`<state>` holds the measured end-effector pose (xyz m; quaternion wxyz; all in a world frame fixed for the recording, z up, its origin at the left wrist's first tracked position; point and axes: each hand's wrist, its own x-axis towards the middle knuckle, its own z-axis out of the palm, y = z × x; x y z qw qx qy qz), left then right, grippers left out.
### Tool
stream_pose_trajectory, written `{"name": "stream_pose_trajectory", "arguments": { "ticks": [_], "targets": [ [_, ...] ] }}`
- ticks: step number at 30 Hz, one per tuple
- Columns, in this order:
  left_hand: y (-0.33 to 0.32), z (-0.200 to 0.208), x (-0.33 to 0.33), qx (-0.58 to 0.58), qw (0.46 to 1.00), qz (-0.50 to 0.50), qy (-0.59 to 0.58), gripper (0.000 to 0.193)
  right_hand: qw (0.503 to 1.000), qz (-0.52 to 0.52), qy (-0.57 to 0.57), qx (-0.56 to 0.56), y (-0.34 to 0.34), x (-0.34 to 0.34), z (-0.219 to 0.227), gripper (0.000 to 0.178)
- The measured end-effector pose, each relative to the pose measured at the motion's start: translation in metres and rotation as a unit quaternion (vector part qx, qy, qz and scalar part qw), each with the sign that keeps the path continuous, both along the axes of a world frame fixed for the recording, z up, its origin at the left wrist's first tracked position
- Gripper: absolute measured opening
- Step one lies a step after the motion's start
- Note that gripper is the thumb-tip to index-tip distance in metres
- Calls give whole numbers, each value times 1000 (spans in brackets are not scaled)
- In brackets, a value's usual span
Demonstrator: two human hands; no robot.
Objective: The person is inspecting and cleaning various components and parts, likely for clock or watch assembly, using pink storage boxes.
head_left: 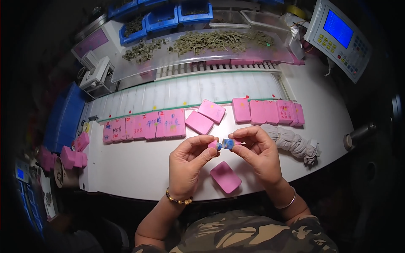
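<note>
Between thumb and fingertips, my left hand (pixel 185 164) pinches a small pink-and-blue piece (pixel 214 145). Facing it, my right hand (pixel 261 158) grips another small piece (pixel 228 143), blue with some pink at its right side. The two pieces nearly meet end to end; whether they touch or join, I cannot tell. Just below them on the white table lies a pink block (pixel 225 177) with a hollow-looking top face. Two more pink blocks, one nearer (pixel 199 122) and one farther (pixel 211 111), sit beyond my left hand, edges close together.
Pink blocks stand in a left row (pixel 145 125) and a right row (pixel 270 112) along a white slatted tray (pixel 168 93). Behind are a clear sheet heaped with small greenish-brown pieces (pixel 211 42) and blue bins (pixel 162 19). Grey bundled cloth (pixel 289 141) lies right, below a keypad display (pixel 339 31).
</note>
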<state>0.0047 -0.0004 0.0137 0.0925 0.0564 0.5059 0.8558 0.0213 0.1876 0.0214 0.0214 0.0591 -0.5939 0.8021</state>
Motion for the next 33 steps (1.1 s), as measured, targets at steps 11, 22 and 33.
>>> {"name": "stream_pose_trajectory", "arguments": {
  "ticks": [11, 22, 33],
  "targets": [
    [-5, -7, 8, -50, 996, 13, 77, 25, 955, -61, 196, 216, -5, 9, -2, 26],
    [-23, 10, 10, -139, 982, -63, 107, 24, 846, -24, 404, 346, 4, 11, 12, 19],
    [-3, 3, 16, -136, 974, 26, 178, 28, 972, 0, 161, 170, 2, 13, 11, 22]
  ]
}}
